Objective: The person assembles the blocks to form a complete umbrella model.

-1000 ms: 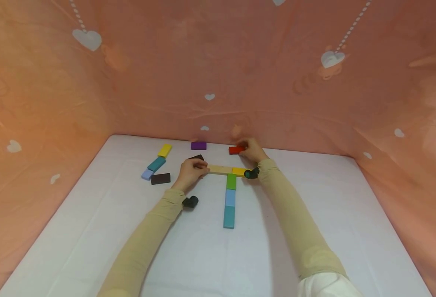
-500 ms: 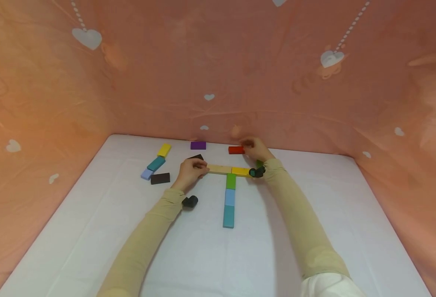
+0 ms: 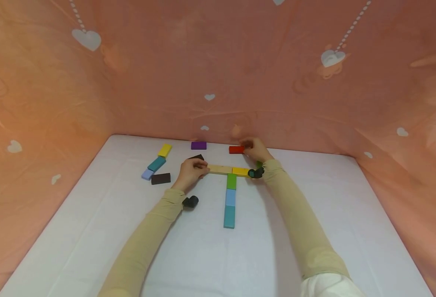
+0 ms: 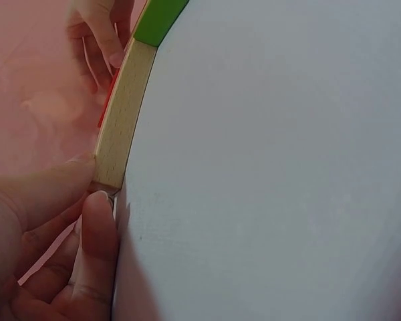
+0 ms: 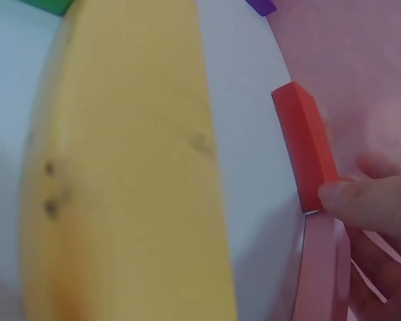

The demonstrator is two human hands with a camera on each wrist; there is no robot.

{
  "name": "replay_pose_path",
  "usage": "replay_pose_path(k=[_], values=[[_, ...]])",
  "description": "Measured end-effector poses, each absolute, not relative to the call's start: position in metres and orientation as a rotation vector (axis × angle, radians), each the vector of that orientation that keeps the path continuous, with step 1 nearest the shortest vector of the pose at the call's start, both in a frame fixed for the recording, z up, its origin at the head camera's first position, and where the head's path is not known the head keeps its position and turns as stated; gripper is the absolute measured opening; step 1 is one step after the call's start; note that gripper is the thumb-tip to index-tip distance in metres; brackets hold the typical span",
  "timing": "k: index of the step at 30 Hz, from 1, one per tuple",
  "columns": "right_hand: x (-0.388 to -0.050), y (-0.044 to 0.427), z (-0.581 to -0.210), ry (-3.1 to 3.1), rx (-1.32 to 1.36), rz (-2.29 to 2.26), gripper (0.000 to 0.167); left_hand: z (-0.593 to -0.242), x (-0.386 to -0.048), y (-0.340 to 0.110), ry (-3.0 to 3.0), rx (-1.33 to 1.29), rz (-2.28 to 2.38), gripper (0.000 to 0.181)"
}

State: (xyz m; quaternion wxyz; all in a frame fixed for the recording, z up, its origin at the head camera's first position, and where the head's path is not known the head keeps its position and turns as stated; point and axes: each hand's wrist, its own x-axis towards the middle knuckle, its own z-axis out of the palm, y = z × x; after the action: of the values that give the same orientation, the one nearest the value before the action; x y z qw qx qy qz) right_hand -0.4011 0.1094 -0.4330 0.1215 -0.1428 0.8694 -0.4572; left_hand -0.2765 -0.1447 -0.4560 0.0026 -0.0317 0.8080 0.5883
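In the head view my left hand [image 3: 191, 172] is at the left end of a plain wooden block [image 3: 219, 169]. Thumb and index finger pinch that end in the left wrist view. The wooden block meets a yellow block [image 3: 241, 171]; a green block [image 3: 231, 181], a light blue block [image 3: 230, 198] and a teal block [image 3: 229, 217] run down from them. At the back, my right hand [image 3: 255, 149] holds the near end of a red block [image 5: 304, 144] with the thumb on it. A pink block [image 5: 319, 267] lies end to end with the red one beside the curled fingers.
A purple block [image 3: 199, 145] lies near the back edge. To the left are a yellow block [image 3: 164, 150], a teal block [image 3: 156, 164], a light blue block [image 3: 147, 174] and a dark block [image 3: 161, 178]. Another dark block [image 3: 196, 157] is partly behind my left hand. Patterned cloth [image 3: 218, 74] surrounds the table.
My right hand has shifted slightly right along the row at the back, uncovering more of the red block and a bit of green near the wrist. My left hand has not moved.
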Motion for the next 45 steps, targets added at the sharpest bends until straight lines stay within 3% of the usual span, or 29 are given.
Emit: replay_pose_path(k=[20,45], values=[[-0.3986,0.1080,-0.4331,2.562,-0.406,-1.362,0.035,-0.4581,-0.2754,-0.1454,2.512,-0.129,1.840,0.019],[-0.4022,0.1066,-0.4374,2.553,-0.385,-1.418,0.049,-0.4584,-0.2771,-0.1462,2.539,-0.082,1.831,0.019]])
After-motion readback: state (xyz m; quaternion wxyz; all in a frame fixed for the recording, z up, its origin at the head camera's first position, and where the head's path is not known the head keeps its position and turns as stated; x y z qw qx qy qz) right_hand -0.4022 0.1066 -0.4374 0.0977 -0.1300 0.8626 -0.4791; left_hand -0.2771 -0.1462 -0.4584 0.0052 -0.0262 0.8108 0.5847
